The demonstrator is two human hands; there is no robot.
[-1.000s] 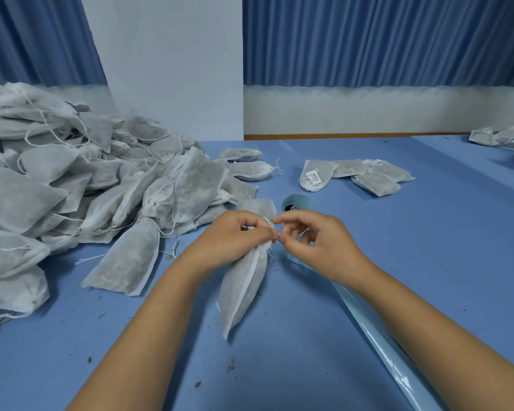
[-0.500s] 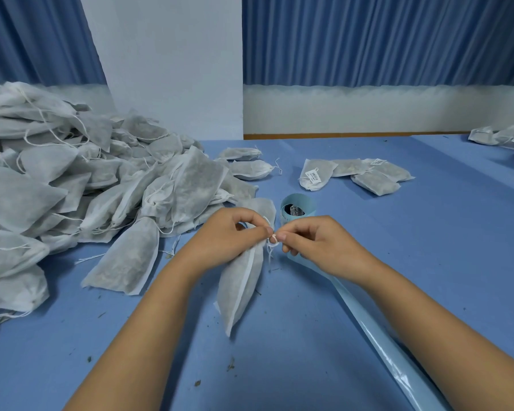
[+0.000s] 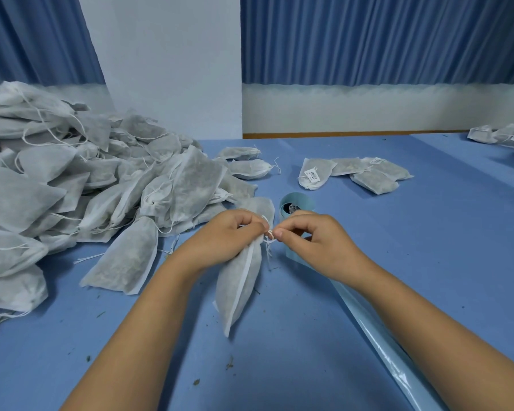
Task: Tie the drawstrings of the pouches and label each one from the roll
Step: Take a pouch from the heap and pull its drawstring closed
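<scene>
A white fabric pouch [image 3: 241, 280] filled with dark contents hangs over the blue table in front of me. My left hand [image 3: 229, 235] grips its gathered neck and pinches one end of the white drawstring [image 3: 269, 238]. My right hand [image 3: 312, 241] pinches the other end of the string close beside it, fingertips nearly touching. Just behind my right hand stands the pale blue label roll [image 3: 297, 203], and its glossy backing strip [image 3: 377, 336] trails toward me under my right forearm.
A big heap of white pouches [image 3: 72, 185] covers the table's left side. Several labelled pouches [image 3: 353, 173] lie beyond the roll, and more pouches [image 3: 505, 136] sit at the far right edge. Small dark crumbs dot the blue table [image 3: 428, 232].
My right hand has dropped and drawn in toward my left, so the label roll behind it now shows. The pouch stays held at its neck.
</scene>
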